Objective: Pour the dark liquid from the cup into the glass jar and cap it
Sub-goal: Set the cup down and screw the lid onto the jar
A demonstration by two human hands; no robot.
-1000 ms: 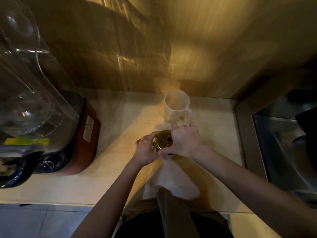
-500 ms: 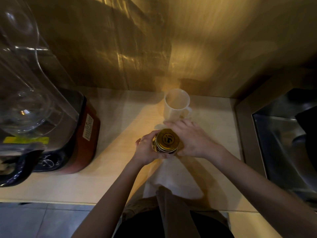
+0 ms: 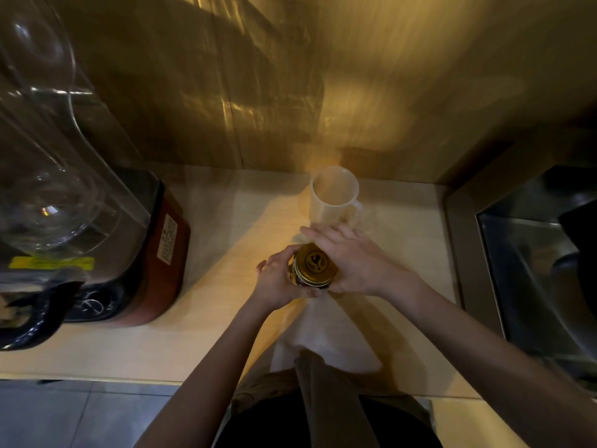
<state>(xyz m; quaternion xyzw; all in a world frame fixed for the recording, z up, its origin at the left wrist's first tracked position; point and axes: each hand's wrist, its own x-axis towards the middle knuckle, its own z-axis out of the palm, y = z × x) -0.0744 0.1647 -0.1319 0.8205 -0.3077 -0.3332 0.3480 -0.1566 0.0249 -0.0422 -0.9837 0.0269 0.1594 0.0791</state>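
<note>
A glass jar with a gold lid (image 3: 314,264) stands on a white cloth (image 3: 326,337) on the light wooden counter (image 3: 226,227). My left hand (image 3: 278,279) wraps around the jar's left side. Against the lid's right edge lies my right hand (image 3: 350,258), fingers stretched out flat past the far side. The jar's body is mostly hidden under the lid and both hands. Just behind the hands stands a white cup (image 3: 334,197), upright, with its handle to the right; its inside looks pale.
A blender with a clear pitcher (image 3: 48,176) on a dark red base (image 3: 161,250) fills the left side. A steel sink (image 3: 542,279) lies to the right. A wood-look wall rises behind the cup. The counter's front edge runs below my forearms.
My right hand was curled over the top of the lid; it has slid off to the right with fingers spread, baring the lid. My left hand has kept hold of the jar.
</note>
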